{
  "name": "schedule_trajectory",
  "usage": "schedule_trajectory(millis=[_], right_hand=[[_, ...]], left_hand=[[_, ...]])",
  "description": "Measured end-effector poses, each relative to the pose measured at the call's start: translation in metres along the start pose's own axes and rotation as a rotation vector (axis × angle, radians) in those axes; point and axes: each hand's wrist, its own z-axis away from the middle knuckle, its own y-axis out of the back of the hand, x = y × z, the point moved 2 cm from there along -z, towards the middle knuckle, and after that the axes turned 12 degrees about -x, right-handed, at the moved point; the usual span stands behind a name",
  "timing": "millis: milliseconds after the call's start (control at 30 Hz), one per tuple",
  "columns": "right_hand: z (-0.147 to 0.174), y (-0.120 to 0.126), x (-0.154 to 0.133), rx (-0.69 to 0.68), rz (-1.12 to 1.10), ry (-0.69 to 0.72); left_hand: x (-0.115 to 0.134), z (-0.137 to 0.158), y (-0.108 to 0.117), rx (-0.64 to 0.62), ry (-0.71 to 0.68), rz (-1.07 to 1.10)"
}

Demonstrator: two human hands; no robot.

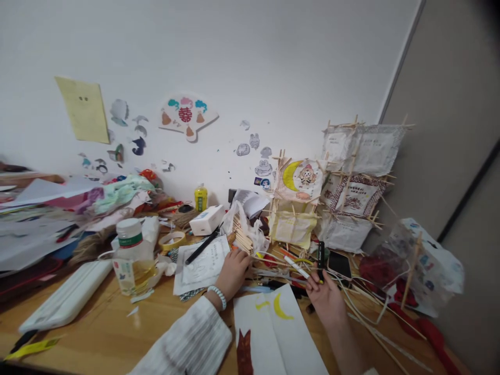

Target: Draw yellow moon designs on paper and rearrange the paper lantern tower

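Beside a bundle of thin wooden sticks (242, 237), my left hand (233, 271) rests with its back up. Its fingers bend down and their tips are hidden, so any grip is unclear. My right hand (326, 297) is turned partly palm up, with a black marker (321, 258) standing between its fingers. A white pen (297, 266) lies slanted against the fingertips of that hand; whether it is gripped is unclear. Below and between both hands lies a white paper sheet (269, 328) with a yellow crescent moon (282, 307) and a dark red ribbon-like shape (244, 351).
Left of my hands stand a lidded bottle (130, 239) and a cup of yellowish liquid (135, 273). Decorated cloth panels on stick frames (299, 179) rise at the back right. A phone (339, 264) and long pale strips (371, 307) lie to the right.
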Motion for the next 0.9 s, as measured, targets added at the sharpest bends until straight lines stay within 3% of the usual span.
schedule_trajectory(millis=[100,267,367,500,633,800,900], right_hand=[[-0.001,0.004,-0.007,0.017,0.102,0.022],[-0.006,0.017,-0.013,0.162,0.665,0.015],[-0.006,0.018,-0.016,0.188,0.812,0.017],[-0.002,0.015,-0.023,0.174,0.714,0.065],[0.0,0.018,-0.031,0.195,0.355,0.129],[-0.002,0.024,-0.04,0.254,-0.041,0.227],[-0.002,0.023,-0.041,0.255,-0.112,0.255]], left_hand=[[0.004,0.005,0.003,-0.088,-0.049,-0.04],[0.007,0.007,0.0,-0.196,-0.069,-0.098],[0.004,0.006,-0.001,-0.25,-0.077,-0.11],[-0.009,0.001,0.015,-0.262,-0.024,-0.105],[-0.042,-0.015,0.051,-0.196,0.136,-0.124],[-0.085,-0.039,0.108,-0.009,0.391,-0.155],[-0.086,-0.054,0.132,0.079,0.384,-0.114]])
